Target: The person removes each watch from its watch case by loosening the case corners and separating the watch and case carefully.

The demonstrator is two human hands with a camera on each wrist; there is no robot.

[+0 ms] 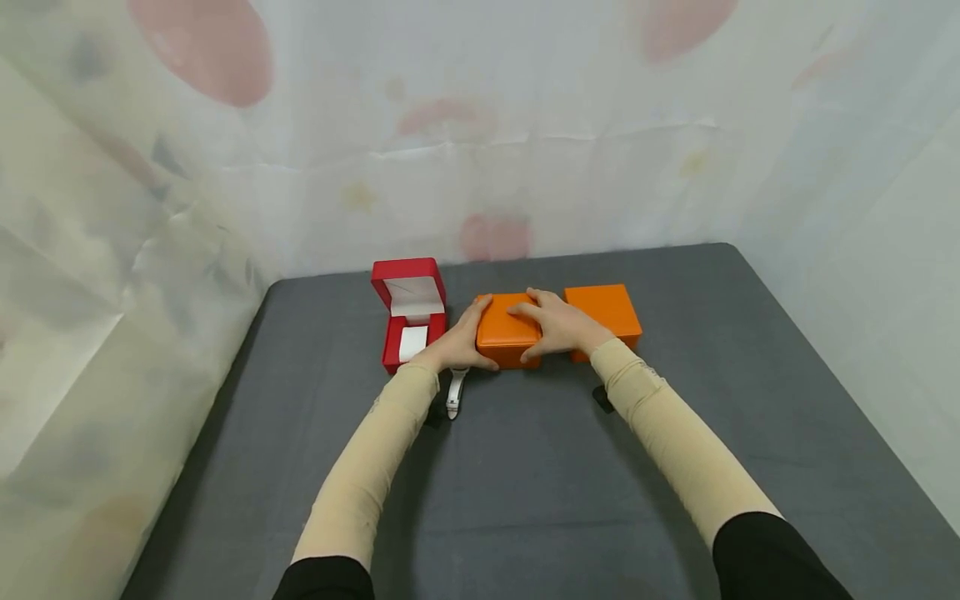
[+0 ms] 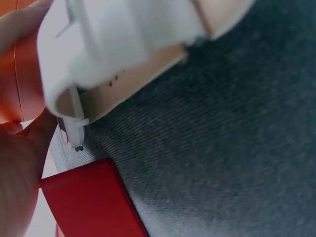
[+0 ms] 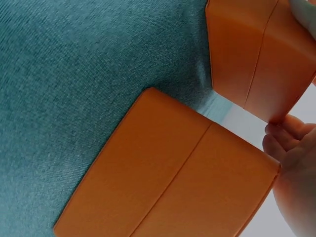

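Note:
Two orange boxes stand side by side at the far middle of the grey table. Both hands hold the left orange box (image 1: 507, 330). My left hand (image 1: 459, 342) grips its left side with the thumb on the front face. My right hand (image 1: 556, 324) lies over its top with the thumb curled down the front. The right orange box (image 1: 604, 312) stands touching or nearly touching it, untouched by either hand. In the right wrist view both orange boxes show, one near (image 3: 173, 177) and one farther (image 3: 252, 54), with my fingertips (image 3: 284, 140) at the near box's edge.
An open red box (image 1: 411, 312) with white lining stands just left of my left hand; its red side (image 2: 94, 202) fills the lower left wrist view. A white watch (image 1: 455, 393) lies on the grey table (image 1: 525, 483) under my left wrist. Draped pale fabric walls the left, back and right.

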